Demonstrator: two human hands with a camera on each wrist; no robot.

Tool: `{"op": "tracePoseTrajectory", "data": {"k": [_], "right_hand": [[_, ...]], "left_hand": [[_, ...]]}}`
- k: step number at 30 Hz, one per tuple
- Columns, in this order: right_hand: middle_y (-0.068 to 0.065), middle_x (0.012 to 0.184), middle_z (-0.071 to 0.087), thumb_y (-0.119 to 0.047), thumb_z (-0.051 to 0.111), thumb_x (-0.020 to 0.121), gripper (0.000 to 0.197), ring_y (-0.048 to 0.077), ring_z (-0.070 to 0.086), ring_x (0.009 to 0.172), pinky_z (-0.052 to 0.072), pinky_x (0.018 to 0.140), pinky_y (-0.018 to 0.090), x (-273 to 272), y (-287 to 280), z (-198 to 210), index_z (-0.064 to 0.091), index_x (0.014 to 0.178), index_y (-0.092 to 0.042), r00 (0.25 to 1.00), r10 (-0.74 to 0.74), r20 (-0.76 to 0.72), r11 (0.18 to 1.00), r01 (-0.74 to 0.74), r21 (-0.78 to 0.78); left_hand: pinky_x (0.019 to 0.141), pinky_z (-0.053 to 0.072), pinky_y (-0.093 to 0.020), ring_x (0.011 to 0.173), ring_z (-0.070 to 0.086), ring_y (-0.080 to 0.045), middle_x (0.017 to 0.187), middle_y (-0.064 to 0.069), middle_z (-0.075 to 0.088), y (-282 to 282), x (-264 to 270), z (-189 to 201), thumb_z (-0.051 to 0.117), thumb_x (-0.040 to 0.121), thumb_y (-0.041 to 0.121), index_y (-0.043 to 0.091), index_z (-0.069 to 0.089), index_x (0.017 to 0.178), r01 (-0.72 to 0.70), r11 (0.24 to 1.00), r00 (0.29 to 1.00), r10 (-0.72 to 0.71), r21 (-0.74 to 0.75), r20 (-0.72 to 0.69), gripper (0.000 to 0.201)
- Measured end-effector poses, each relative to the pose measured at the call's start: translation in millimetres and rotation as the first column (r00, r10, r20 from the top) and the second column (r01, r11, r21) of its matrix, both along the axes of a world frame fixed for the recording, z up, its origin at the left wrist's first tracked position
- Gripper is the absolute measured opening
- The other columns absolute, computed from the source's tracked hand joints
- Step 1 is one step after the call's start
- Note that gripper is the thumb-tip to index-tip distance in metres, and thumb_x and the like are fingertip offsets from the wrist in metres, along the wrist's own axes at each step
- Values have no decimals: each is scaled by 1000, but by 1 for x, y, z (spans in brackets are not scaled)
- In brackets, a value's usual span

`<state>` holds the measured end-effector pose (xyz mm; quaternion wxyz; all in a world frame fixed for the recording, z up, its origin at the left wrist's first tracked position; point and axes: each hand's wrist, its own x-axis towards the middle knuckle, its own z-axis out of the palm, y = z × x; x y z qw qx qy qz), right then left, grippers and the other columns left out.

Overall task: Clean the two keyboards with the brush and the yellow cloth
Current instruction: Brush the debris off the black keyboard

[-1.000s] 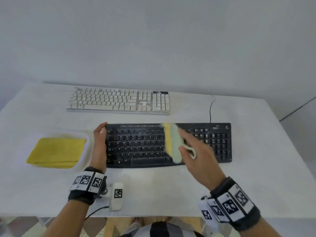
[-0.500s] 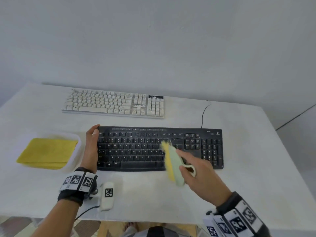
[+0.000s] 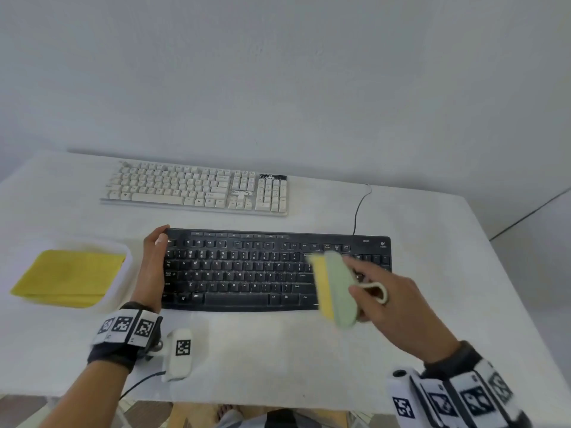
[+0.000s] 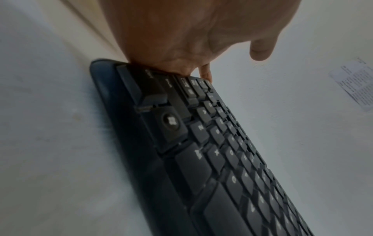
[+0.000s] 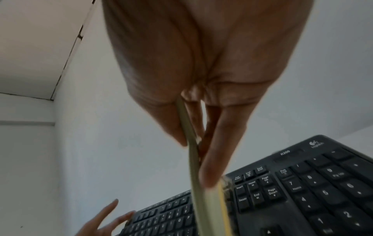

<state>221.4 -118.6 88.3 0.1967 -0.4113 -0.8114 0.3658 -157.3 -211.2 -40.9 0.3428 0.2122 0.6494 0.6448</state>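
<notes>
A black keyboard (image 3: 241, 273) lies in the middle of the white table. My left hand (image 3: 156, 245) rests along its left end with straight fingers, the thumb at the far corner. In the left wrist view the palm (image 4: 191, 39) presses that end of the black keyboard (image 4: 212, 159). My right hand (image 3: 357, 304) grips a pale green brush (image 3: 336, 288) with yellow bristles. The brush stands on edge over the keys right of Enter. In the right wrist view the brush (image 5: 194, 175) sits pinched between thumb and fingers. A white keyboard (image 3: 197, 188) lies behind. A folded yellow cloth (image 3: 68, 276) is at the left.
The cloth lies in a shallow white tray (image 3: 125, 273) left of my left hand. The black keyboard's cable (image 3: 358, 208) runs back to the wall. A white camera unit (image 3: 180, 353) hangs at my left wrist near the table's front edge. Bare table (image 3: 448, 273) lies right of the keyboard.
The brush was over the middle keys, swept down to the keyboard's front edge, and is now back over the keys further right. My left hand has stayed on the left end.
</notes>
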Motion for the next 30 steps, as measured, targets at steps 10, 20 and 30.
{"op": "tracePoseTrajectory", "data": {"k": [10,20,30], "right_hand": [[-22,93,64,-16,57,95,45,18,66,73,60,61,34,17,-4,-8,48,126,-48,999,38,23,986,-34,-163],[-11,101,65,-15,55,96,45,13,65,73,60,62,31,35,7,-10,49,133,-39,994,-27,105,989,42,-140],[-19,100,64,-14,56,96,44,2,66,74,60,65,31,48,6,-14,49,120,-50,994,-38,101,988,53,-144]], "left_hand": [[119,33,-60,140,48,-24,150,-3,53,1,5,7,54,73,90,50,53,127,1,1000,1000,-1,-6,-22,67],[117,37,-58,128,52,-22,139,-3,54,6,8,8,41,105,59,37,46,135,-39,999,999,38,-38,-23,37],[120,32,-59,142,46,-26,152,-6,50,4,4,8,50,72,86,52,52,123,-32,998,999,30,-57,-41,60]]}}
